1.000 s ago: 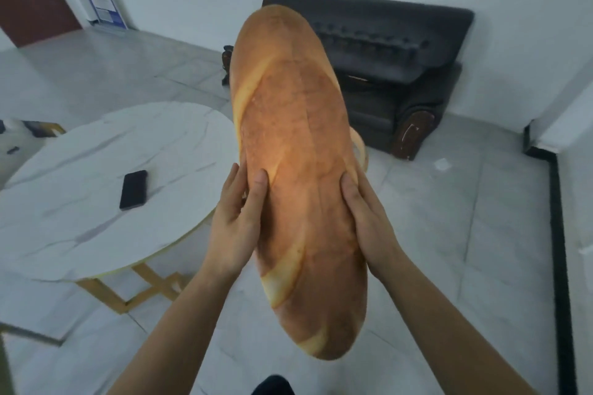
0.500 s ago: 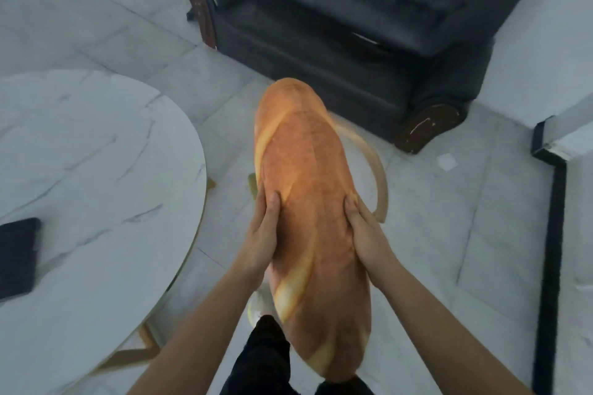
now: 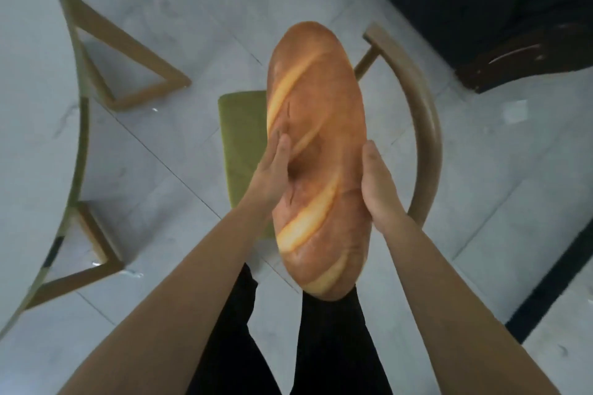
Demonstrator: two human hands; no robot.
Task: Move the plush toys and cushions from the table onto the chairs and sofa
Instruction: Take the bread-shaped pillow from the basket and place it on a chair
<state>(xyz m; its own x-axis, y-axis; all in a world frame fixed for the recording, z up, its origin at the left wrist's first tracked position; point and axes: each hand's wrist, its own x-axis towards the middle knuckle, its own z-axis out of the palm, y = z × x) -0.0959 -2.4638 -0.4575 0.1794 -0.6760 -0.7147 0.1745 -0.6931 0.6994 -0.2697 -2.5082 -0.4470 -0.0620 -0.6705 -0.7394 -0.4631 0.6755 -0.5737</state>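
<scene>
You hold bread cushion point(image 3: 316, 151) pressed between left hand point(image 3: 272, 170), right hand point(image 3: 378, 186) above chair point(image 3: 239, 138); next, lower onto seat, let go

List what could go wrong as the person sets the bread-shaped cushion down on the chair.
The bread cushion looks longer than the green seat, so it may overhang and roll off. The left hand and right hand only press its sides, so it could slip. Its far end might catch the curved backrest.
</scene>
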